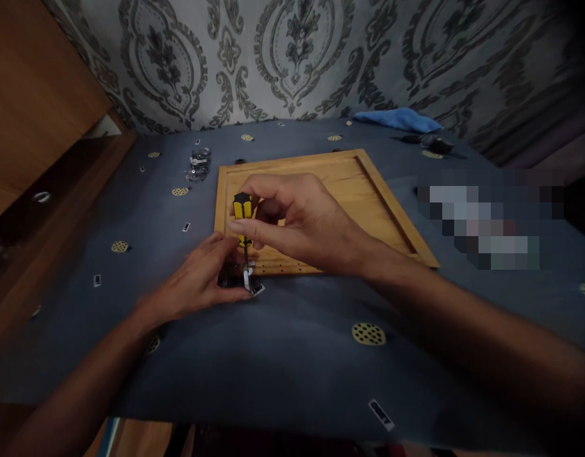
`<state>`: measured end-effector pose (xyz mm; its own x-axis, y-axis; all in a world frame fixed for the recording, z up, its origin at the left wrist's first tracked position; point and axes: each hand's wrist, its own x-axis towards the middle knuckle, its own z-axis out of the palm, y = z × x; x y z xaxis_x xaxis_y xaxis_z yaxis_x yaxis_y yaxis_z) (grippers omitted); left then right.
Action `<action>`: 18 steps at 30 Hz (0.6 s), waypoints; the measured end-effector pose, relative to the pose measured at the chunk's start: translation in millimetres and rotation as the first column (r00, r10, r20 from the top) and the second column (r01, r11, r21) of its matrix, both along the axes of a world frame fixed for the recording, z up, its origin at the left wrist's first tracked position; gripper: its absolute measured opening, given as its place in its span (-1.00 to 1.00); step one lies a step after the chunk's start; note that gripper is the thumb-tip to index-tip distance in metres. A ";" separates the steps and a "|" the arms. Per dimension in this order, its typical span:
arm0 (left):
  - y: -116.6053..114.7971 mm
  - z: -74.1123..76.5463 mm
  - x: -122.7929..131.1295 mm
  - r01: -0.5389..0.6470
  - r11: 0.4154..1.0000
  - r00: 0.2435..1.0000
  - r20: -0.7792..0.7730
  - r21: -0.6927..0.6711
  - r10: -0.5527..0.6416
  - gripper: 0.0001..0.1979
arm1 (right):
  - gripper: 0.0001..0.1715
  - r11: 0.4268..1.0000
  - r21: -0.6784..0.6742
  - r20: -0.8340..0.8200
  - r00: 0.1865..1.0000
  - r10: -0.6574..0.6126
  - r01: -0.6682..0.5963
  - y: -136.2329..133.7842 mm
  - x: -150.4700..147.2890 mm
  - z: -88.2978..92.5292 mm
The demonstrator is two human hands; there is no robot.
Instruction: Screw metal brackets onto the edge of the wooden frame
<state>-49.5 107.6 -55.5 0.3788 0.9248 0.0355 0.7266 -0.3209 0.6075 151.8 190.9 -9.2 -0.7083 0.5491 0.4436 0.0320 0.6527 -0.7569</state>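
In my right hand (296,216) is a yellow and black screwdriver (243,209), held nearly upright with its shaft pointing down. The tip meets a metal hinge (247,278) at the near left corner of a wooden cabinet door (392,209). My left hand (204,273) pinches that hinge from the left, its thumb on the near side and the fingers partly behind it. Several small holes run along the door's near edge. Whether a screw sits under the tip is too small to tell.
Several metal hinges (198,164) lie in a group at the back left. A blue cloth (399,119) and a dark tool (428,143) rest at the back right. Blurred-out items sit on the right. A wooden cabinet (39,114) stands on the left, and a patterned wall (235,57) rises behind.
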 end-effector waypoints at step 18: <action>-1.5 -3.1 -0.3 -0.040 0.998 0.999 0.025 -0.048 0.041 -0.59 | -0.49 0.997 0.078 -0.003 1.000 0.002 -0.002 -3.2 -3.0 0.5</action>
